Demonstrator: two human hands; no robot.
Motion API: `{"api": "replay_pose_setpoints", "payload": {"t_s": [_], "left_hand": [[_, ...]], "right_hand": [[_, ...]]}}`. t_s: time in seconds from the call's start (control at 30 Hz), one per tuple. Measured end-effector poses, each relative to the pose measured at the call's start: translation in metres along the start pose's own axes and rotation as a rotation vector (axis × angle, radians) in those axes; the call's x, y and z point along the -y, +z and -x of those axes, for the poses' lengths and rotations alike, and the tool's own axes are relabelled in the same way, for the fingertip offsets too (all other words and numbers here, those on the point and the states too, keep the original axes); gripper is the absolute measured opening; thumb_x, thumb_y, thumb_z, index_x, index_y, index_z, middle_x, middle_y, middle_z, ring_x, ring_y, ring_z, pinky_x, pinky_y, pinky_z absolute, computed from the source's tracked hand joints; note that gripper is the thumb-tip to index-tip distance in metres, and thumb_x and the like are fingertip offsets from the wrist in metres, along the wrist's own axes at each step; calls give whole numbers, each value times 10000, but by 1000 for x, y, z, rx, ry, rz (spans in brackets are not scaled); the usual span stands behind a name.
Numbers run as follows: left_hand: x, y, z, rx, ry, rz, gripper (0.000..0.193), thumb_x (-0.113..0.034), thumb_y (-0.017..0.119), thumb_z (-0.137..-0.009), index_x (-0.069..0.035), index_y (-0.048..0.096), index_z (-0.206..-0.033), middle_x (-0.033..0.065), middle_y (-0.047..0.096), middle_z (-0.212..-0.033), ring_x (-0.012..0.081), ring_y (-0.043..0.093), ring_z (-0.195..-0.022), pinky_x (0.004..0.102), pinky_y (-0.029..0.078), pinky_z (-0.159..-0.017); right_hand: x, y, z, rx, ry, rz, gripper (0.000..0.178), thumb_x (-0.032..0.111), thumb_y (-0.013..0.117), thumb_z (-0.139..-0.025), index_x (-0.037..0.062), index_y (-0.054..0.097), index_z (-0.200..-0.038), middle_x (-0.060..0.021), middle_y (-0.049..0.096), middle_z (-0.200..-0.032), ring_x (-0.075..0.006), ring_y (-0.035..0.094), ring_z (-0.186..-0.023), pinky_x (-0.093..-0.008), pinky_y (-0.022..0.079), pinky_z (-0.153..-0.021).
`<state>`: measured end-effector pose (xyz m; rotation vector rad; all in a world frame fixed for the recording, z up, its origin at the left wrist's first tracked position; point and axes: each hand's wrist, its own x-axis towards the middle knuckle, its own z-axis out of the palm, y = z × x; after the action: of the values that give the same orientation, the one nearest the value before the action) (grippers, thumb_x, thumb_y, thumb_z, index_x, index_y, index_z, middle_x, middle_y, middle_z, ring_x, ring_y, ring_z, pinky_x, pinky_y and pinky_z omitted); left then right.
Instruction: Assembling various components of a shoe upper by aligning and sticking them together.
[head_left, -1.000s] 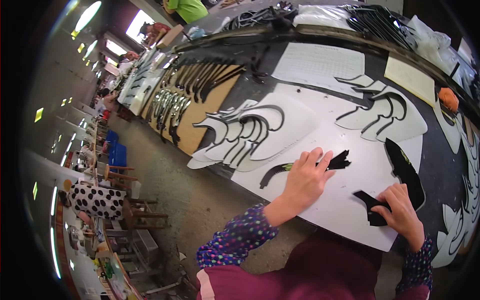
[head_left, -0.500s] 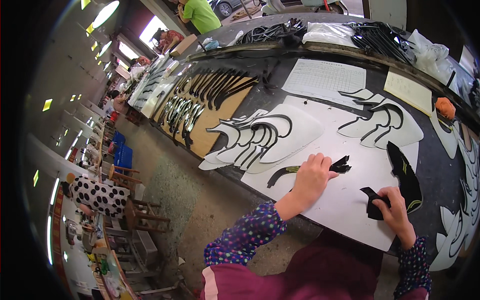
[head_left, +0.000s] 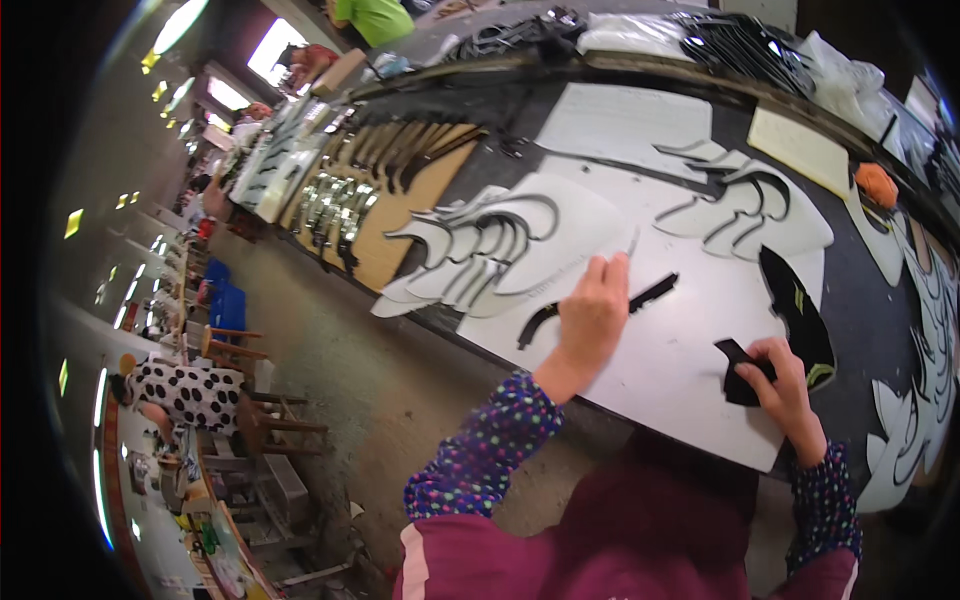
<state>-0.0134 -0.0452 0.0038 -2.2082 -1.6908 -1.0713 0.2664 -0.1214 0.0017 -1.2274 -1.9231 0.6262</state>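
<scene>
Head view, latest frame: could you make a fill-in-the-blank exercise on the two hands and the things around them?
The small piece pinched in the right hand is ____ in colour.
A narrow dark strip by the left hand lies on a board coloured ____.
In the picture, the orange item lies to the ____ of the yellowish sheet.

Missing words: black; white; right.

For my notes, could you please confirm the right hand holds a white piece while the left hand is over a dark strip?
The head view shows the right hand holding a black piece, not white; the left hand is over a dark strip.
</scene>
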Motion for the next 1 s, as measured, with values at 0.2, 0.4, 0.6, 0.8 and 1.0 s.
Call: {"api": "replay_pose_setpoints", "payload": {"t_s": [0.2, 0.4, 0.6, 0.8, 1.0], "left_hand": [[0, -9, -8, -79, 275, -84, 214, -36, 679, -874, -49, 659, -1086, 68, 587, -847, 223, 618, -760, 340, 508, -601], [-14, -28, 15, 54, 664, 75, 244, 13, 705, -792, 41, 686, -1034, 135, 662, -1059, 243, 661, -892, 324, 544, -739], [-18, -35, 43, 259, 743, 190, 267, -38, 677, -817, -3, 713, -1080, 118, 682, -1124, 209, 651, -924, 304, 516, -757], [-15, -35, 48, 316, 698, 280, 325, -60, 666, -823, -68, 732, -1141, 48, 687, -1148, 193, 623, -993, 324, 494, -777], [-18, -34, 48, 354, 680, 298, 314, -36, 667, -793, -54, 744, -1097, 58, 691, -1124, 192, 620, -950, 328, 496, -764]], "right_hand": [[11, -11, -8, 98, -1, 75, 220, 19, 721, -831, -5, 596, -1010, -143, 607, -909, -319, 582, -824, -367, 475, -736], [14, -33, -11, 228, 8, 140, 152, 115, 691, -888, 22, 612, -979, -126, 622, -857, -315, 585, -805, -380, 462, -717], [14, -48, -14, 368, -76, 196, 159, 82, 721, -843, 38, 619, -957, -111, 622, -841, -308, 589, -795, -385, 461, -710], [27, -39, -8, 314, 54, 110, 215, 11, 692, -833, 41, 644, -1040, -113, 648, -898, -328, 602, -831, -396, 471, -755], [45, -17, -8, 338, 73, 179, 141, 75, 699, -866, 52, 633, -988, -90, 632, -847, -277, 571, -738, -356, 420, -681]]}}
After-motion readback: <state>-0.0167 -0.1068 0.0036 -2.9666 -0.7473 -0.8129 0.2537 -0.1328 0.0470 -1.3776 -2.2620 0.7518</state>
